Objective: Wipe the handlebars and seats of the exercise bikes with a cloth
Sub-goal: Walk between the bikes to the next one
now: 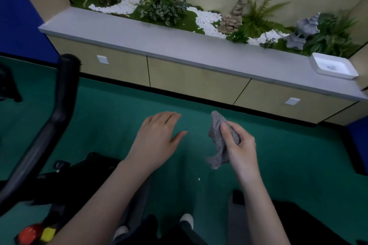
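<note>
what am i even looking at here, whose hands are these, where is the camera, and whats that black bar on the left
There is no machine here. A person wears one wide-angle camera on the head, looking forward and down, so the two arms coming up from the bottom are the person's own. The left hand is open and holds nothing, above the green floor. The right hand has its grip round a crumpled grey cloth. The curved black bar is the handlebar of an exercise bike, which the cloth is meant to wipe; neither hand touches it. Ahead runs a low cabinet with a grey top. A white tray sits at its right end, and behind it lies a bed of plants, white pebbles and a small stone lantern.
</note>
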Demonstrator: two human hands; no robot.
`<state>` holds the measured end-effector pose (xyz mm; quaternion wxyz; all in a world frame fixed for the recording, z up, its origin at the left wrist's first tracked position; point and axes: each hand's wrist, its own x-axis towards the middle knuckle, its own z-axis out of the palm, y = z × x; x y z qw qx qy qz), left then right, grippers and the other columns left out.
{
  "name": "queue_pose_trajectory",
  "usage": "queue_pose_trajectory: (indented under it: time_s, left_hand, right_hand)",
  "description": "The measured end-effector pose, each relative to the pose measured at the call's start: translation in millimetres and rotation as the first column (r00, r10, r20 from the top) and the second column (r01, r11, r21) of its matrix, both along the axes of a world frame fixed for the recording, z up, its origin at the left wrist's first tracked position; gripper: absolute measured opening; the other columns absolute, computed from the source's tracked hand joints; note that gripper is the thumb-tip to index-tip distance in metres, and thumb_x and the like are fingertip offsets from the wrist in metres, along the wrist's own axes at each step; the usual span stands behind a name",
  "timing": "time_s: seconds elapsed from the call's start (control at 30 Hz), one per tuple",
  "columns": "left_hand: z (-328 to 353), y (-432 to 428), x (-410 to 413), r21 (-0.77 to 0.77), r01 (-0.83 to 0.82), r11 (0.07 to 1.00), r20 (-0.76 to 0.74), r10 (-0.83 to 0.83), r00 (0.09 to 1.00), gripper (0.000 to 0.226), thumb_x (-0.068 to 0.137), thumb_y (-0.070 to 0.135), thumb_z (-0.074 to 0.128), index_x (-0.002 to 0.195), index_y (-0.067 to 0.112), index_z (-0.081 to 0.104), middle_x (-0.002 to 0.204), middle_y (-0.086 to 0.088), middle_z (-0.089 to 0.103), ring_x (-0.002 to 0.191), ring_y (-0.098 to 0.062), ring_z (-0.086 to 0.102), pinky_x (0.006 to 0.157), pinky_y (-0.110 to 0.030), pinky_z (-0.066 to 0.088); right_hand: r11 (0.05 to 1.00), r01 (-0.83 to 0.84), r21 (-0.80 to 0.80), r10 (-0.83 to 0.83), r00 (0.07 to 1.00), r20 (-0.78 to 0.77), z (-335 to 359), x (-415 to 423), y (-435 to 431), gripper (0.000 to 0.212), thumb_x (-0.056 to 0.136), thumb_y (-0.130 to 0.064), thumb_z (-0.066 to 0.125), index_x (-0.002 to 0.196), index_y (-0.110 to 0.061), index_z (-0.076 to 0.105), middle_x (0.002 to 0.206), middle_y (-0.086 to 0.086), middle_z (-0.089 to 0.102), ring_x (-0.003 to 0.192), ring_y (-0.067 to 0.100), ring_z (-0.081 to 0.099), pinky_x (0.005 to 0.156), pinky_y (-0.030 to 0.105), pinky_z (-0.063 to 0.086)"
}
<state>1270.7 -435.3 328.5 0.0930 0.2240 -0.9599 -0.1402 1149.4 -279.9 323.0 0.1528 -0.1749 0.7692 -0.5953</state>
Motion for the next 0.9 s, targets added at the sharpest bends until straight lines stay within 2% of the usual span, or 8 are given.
queue_pose_trajectory:
  time_s: [0.1,0.23,0.33,0.47,0.73,0.9]
  left_hand:
    - [-19.1,13.9,-27.3,0.007,0.005,1.0,0.082,-0.005,0.997,0.057,0.095,0.049,0.042,0.142,0.018,0.038,0.148,0.003,0.041,0.138,-0.015,0.033,0.111,-0.03,0.021]
    - [-36.4,22.7,-51.9,0.023,0.015,1.0,0.171,-0.019,0.985,0.06,0.096,0.052,0.039,0.146,0.02,0.032,0.153,0.004,0.032,0.142,-0.013,0.024,0.115,-0.029,0.015]
    - [-45.5,19.2,-67.6,0.034,0.013,0.999,0.214,-0.02,0.977,0.06,0.095,0.052,0.039,0.146,0.021,0.032,0.153,0.005,0.032,0.143,-0.013,0.023,0.117,-0.03,0.015]
    - [-52.2,4.4,-94.3,0.087,0.004,0.996,0.222,-0.024,0.975,0.059,0.094,0.047,0.046,0.143,0.015,0.039,0.149,-0.001,0.039,0.139,-0.018,0.031,0.115,-0.034,0.021]
    - [-71.1,-70.4,-168.2,0.131,-0.037,0.991,0.227,0.006,0.974,0.058,0.096,0.048,0.042,0.144,0.016,0.035,0.149,0.0,0.038,0.138,-0.017,0.032,0.112,-0.032,0.022]
    - [-77.9,-129.0,-191.2,0.184,-0.131,0.974,0.24,0.085,0.967,0.06,0.096,0.049,0.042,0.146,0.018,0.031,0.153,0.0,0.032,0.139,-0.018,0.03,0.113,-0.033,0.022]
  right_hand:
    - [1.0,0.016,-0.004,-0.016,1.0,0.013,-5.7,-23.3,25.3,0.01,0.093,-0.018,0.061,0.094,-0.02,0.071,0.095,-0.005,0.073,0.096,0.012,0.067,0.094,0.039,0.051]
    - [0.998,0.068,-0.003,-0.068,0.996,0.06,-13.8,-48.2,46.8,0.015,0.093,-0.02,0.061,0.086,-0.03,0.07,0.087,-0.012,0.073,0.089,0.008,0.067,0.088,0.036,0.053]
    - [0.995,0.103,0.004,-0.103,0.991,0.08,-19.4,-68.8,51.0,0.011,0.093,-0.019,0.06,0.089,-0.023,0.07,0.09,-0.008,0.072,0.09,0.013,0.066,0.09,0.04,0.052]
    - [0.992,0.121,0.033,-0.123,0.991,0.059,-22.9,-99.7,40.8,0.01,0.093,-0.018,0.061,0.094,-0.019,0.07,0.091,-0.007,0.071,0.09,0.011,0.065,0.09,0.037,0.051]
    - [0.985,0.118,0.128,-0.108,0.991,-0.084,-16.6,-180.7,-37.4,0.017,0.093,-0.019,0.061,0.103,-0.01,0.071,0.097,-0.003,0.072,0.097,0.013,0.065,0.089,0.023,0.047]
    - [0.992,0.029,0.123,-0.017,0.995,-0.103,-8.9,-218.4,-107.7,0.015,0.092,-0.021,0.061,0.101,-0.015,0.071,0.092,-0.014,0.069,0.092,0.004,0.063,0.084,0.013,0.045]
